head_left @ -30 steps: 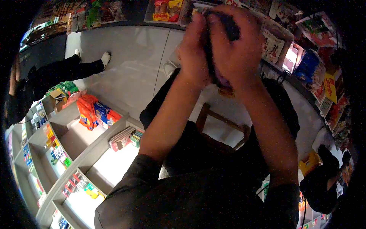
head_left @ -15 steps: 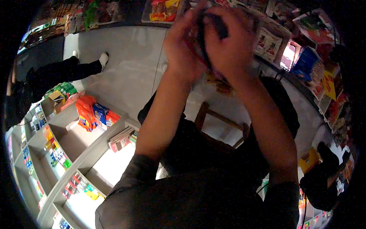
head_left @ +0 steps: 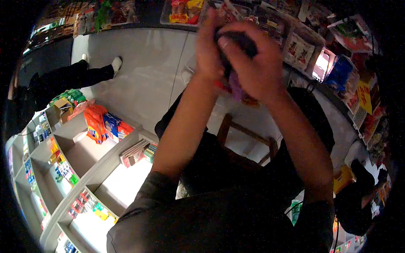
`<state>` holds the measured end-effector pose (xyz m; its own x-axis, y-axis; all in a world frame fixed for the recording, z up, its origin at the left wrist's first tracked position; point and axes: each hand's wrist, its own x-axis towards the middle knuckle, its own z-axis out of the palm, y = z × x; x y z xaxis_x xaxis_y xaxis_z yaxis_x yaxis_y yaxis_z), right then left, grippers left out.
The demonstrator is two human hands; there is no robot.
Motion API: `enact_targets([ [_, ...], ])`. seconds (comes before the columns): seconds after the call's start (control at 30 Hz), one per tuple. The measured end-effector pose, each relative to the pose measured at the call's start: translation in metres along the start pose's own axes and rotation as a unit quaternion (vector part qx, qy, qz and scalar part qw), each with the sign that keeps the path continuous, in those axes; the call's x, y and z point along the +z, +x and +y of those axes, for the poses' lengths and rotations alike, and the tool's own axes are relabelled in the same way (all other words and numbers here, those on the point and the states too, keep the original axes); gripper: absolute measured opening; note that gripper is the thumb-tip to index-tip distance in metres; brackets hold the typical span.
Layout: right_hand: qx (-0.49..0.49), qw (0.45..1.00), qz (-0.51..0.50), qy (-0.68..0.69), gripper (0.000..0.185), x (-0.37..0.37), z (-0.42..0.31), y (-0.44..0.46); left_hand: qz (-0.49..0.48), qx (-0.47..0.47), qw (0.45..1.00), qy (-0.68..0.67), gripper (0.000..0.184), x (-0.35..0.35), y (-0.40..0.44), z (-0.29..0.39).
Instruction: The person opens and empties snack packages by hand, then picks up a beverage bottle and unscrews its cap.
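Observation:
Both my hands are raised in front of me at the top of the head view, around a dark, soft-looking item [head_left: 245, 44] whose kind I cannot make out. My right hand [head_left: 263, 63] curls over it, the thumb lying across its near side. Against its left side presses my left hand [head_left: 207, 57], fingers pointing up. Below the hands, a purple strip [head_left: 235, 86] and a bit of red show between the wrists. Motion blur and dim light hide the fingertips and much of the item.
A wooden stool frame [head_left: 249, 133] stands below my arms. White shelving [head_left: 76, 189] with small packets and orange bags [head_left: 96, 122] is at left. Packaged goods [head_left: 299, 50] line the top and right. Another person's legs [head_left: 67, 78] are at upper left; a lit screen [head_left: 322, 65] is at right.
My hands have shifted slightly down and to the right. My right hand has turned over the dark item, and the purple strip shows more clearly beneath it.

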<state>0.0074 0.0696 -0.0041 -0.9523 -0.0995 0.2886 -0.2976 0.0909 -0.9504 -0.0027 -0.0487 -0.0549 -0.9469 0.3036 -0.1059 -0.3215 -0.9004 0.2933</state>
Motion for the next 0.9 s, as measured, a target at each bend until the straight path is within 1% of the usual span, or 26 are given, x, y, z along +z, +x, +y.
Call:
enact_targets([
  [0.03,-0.059,0.997,-0.043,0.0,0.016,-0.001,-0.003,0.001,-0.089,-0.011,0.99,-0.11,0.039,-0.004,0.002,0.007],
  [0.07,-0.057,0.996,-0.058,0.018,0.019,0.0,0.0,0.001,-0.096,-0.034,0.991,-0.083,0.045,-0.007,-0.002,0.008],
  [0.1,-0.058,0.998,-0.019,-0.03,0.019,0.0,0.007,0.002,-0.045,-0.007,0.999,0.008,0.043,0.007,-0.003,0.005],
  [0.13,-0.059,0.995,0.022,-0.079,0.019,-0.001,0.015,0.003,0.006,0.017,0.995,0.099,0.043,0.015,-0.002,0.0],
  [0.17,-0.059,0.988,0.064,-0.13,0.02,-0.005,0.022,0.006,0.054,0.04,0.98,0.189,0.044,0.024,-0.003,-0.005],
  [0.2,-0.065,0.978,0.098,-0.171,0.02,-0.011,0.026,0.011,0.121,0.08,0.943,0.298,0.05,0.044,-0.013,-0.011],
  [0.27,-0.075,0.952,0.162,-0.25,0.02,-0.026,0.029,0.023,0.124,0.049,0.94,0.314,0.054,0.07,-0.027,-0.023],
  [0.37,0.006,0.962,0.163,-0.217,0.017,-0.042,0.038,0.027,0.106,0.063,0.919,0.374,0.059,0.061,-0.037,-0.026],
  [0.47,0.065,0.968,0.086,-0.229,0.02,-0.029,0.041,0.023,0.167,0.075,0.955,0.235,0.047,0.046,-0.022,-0.019],
  [0.53,0.033,0.975,0.038,-0.217,0.02,-0.017,0.037,0.013,0.221,0.076,0.968,0.092,0.037,0.023,-0.015,0.002],
  [0.6,0.005,0.981,-0.028,-0.191,0.02,-0.012,0.019,0.009,0.073,0.026,0.997,-0.03,0.039,0.017,-0.018,0.02],
  [0.63,-0.017,0.981,-0.022,-0.191,0.02,-0.012,0.02,0.009,-0.003,0.0,0.996,-0.091,0.04,0.016,-0.019,0.028],
  [0.7,-0.059,0.98,-0.011,-0.191,0.02,-0.012,0.027,0.01,0.066,-0.005,0.997,-0.04,0.034,0.016,-0.025,0.031],
  [0.77,-0.044,0.97,0.084,-0.222,0.021,-0.023,0.036,0.02,0.218,0.025,0.971,0.091,0.019,0.046,-0.033,0.018],
  [0.8,-0.038,0.962,0.132,-0.237,0.022,-0.029,0.039,0.024,0.202,0.025,0.97,0.135,0.015,0.025,-0.036,0.017],
  [0.83,-0.015,0.966,0.115,-0.229,0.021,-0.035,0.038,0.024,0.186,0.026,0.966,0.178,0.011,0.016,-0.036,0.016],
  [0.87,0.007,0.971,0.097,-0.22,0.02,-0.04,0.036,0.023,0.162,0.033,0.969,0.181,0.01,0.009,-0.041,0.01],
  [0.9,0.03,0.974,0.078,-0.211,0.019,-0.044,0.035,0.022,0.104,0.022,0.979,0.175,0.011,0.011,-0.042,0.016],
])
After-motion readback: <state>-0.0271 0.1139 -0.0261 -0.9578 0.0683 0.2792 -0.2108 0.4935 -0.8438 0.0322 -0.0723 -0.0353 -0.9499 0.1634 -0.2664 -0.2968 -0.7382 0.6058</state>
